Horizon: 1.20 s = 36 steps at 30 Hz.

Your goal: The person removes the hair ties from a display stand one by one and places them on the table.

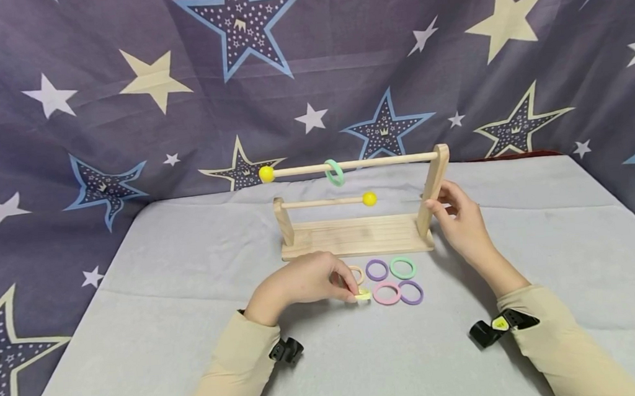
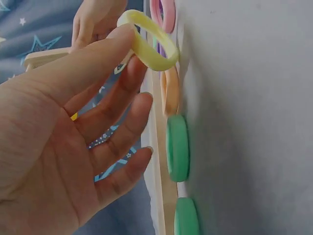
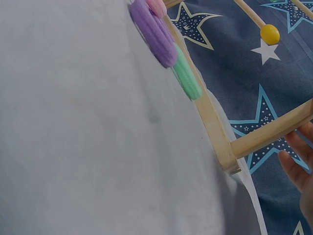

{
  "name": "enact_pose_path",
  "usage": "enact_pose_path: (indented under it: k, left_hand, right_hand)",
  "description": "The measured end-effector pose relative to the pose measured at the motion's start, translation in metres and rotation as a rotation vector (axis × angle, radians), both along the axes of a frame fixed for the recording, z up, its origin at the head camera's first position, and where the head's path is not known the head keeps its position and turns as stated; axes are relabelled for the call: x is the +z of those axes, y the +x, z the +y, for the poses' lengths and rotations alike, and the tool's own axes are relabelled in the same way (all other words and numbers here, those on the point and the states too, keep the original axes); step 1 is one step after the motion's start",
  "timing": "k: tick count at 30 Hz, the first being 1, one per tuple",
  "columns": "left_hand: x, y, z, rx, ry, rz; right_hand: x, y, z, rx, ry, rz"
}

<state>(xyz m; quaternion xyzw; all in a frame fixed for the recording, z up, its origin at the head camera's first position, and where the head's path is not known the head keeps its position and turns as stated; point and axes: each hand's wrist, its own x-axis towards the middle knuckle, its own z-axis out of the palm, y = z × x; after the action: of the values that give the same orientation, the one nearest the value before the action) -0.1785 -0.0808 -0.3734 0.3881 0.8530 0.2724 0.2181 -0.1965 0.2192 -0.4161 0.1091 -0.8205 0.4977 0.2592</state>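
My left hand (image 1: 314, 279) pinches a yellow hair tie (image 2: 155, 55) between thumb and forefinger, just above the table; its other fingers are spread in the left wrist view. My right hand (image 1: 463, 221) grips the tall right upright of a wooden stand (image 1: 354, 237), thumb in front and fingers partly hidden behind. A mint green hair tie (image 1: 335, 173) hangs on the stand's upper rod. In front of the base lie a pink hair tie (image 1: 386, 293), a purple one (image 1: 411, 292), another purple one (image 1: 376, 270), a green one (image 1: 402, 268) and an orange one (image 2: 171, 91).
Each rod ends in a yellow ball, the upper ball (image 1: 266, 174) at left and the lower ball (image 1: 370, 199) towards the middle. Two green hair ties (image 2: 178, 148) stand out in the left wrist view. A star-patterned cloth (image 1: 265, 96) hangs behind the grey-covered table (image 1: 138, 336).
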Motion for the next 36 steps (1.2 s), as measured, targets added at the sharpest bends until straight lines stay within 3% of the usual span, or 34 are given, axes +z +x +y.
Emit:
enact_pose_path:
  k: [8,16,23,36]
  left_hand:
    - [-0.0015,0.0034,0.0042,0.035,-0.087,0.071]
    - [-0.0005,0.0068,0.0066,0.05,-0.096,0.131]
    - [-0.0072,0.0073,0.0072,0.034,-0.102,0.136]
    - [-0.0092,0.0067,0.0075,0.029,-0.094,0.149]
  right_hand:
    - [0.0,-0.0018,-0.0006,0.004,-0.002,0.009]
    - [0.0,-0.0023,0.0,0.008,0.007,0.007]
    - [-0.0013,-0.0006,0.0006,0.007,0.007,0.007]
    - [-0.0012,-0.0006,-0.0001,0.004,-0.001,0.002]
